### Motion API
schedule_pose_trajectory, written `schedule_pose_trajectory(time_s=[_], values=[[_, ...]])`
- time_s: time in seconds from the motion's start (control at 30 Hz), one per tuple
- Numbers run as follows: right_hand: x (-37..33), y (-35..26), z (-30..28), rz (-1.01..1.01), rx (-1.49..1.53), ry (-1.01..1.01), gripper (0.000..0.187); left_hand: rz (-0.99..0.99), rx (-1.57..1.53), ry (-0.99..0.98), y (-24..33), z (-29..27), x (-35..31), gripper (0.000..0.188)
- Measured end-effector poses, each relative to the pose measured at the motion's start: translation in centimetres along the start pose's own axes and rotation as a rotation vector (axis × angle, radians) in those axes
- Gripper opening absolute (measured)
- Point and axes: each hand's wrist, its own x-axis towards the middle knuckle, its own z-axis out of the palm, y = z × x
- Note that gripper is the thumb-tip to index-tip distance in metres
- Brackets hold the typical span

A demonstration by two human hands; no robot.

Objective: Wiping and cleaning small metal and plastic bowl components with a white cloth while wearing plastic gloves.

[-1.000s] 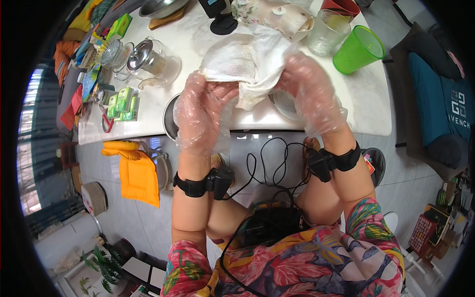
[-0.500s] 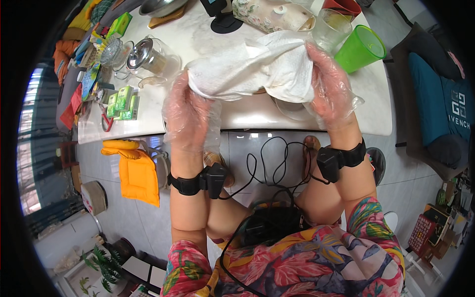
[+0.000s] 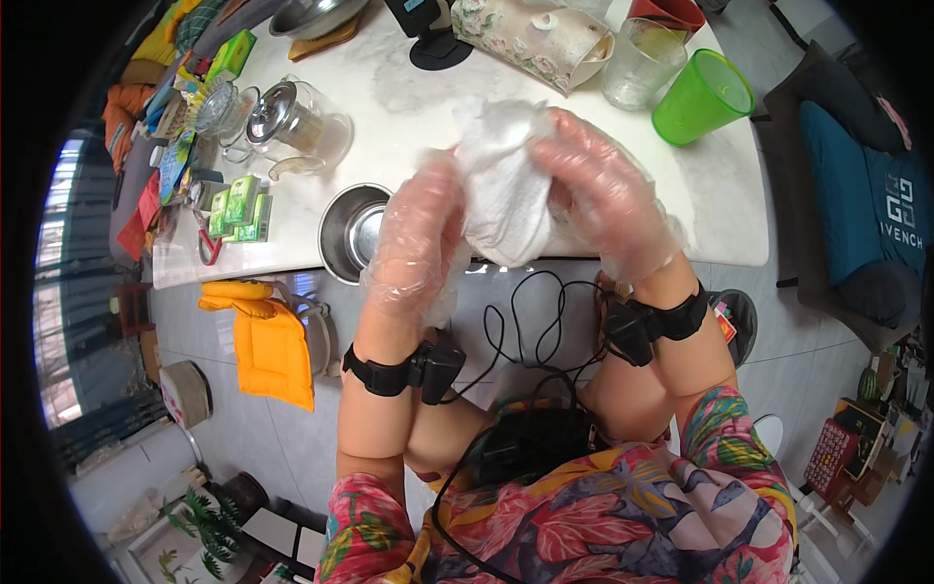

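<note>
A white cloth point(image 3: 504, 190) with a dimpled texture hangs bunched between my hands, over the near edge of the marble-look table point(image 3: 409, 107). Thin clear plastic gloves cover both hands. My left hand point(image 3: 418, 219) grips the cloth's left side, its fingertips smeared by motion. From the other side my right hand point(image 3: 608, 190) pinches the upper right part, fingers bent over it. A steel bowl point(image 3: 333, 234) stands at the table edge just left of my left hand, which hides part of its rim. The cloth covers whatever lies beneath it.
A glass teapot point(image 3: 326, 131) and small green boxes point(image 3: 241, 209) stand to the left. At the right are a green cup point(image 3: 702, 97), a clear cup point(image 3: 642, 63) and a floral tissue holder point(image 3: 530, 44). A black cable point(image 3: 520, 331) loops below the table.
My hands have come closer together, and the cloth, stretched wide before, is now gathered into a narrow bunch. The steel bowl at the left has come into sight.
</note>
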Motion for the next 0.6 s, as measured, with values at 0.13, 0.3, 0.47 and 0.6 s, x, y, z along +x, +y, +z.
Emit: schedule_pose_trajectory(time_s=[0.13,0.3,0.47,0.6], values=[[0.5,0.2,0.3,0.185,0.145,-0.081,0.033,0.041,0.102,0.06,0.2,-0.6,0.4,0.028],[0.6,0.5,1.0,-0.003,0.017,0.165,0.043,0.019,0.101,0.015,1.1,-0.5,0.2,0.029],[-0.1,0.1,0.4,0.383,0.394,-0.126,0.033,0.044,0.131,0.088,0.3,-0.8,0.6,0.033],[-0.1,0.9,-0.3,0.329,0.316,-0.015,0.026,0.122,0.281,0.171,0.3,-0.3,0.8,0.034]])
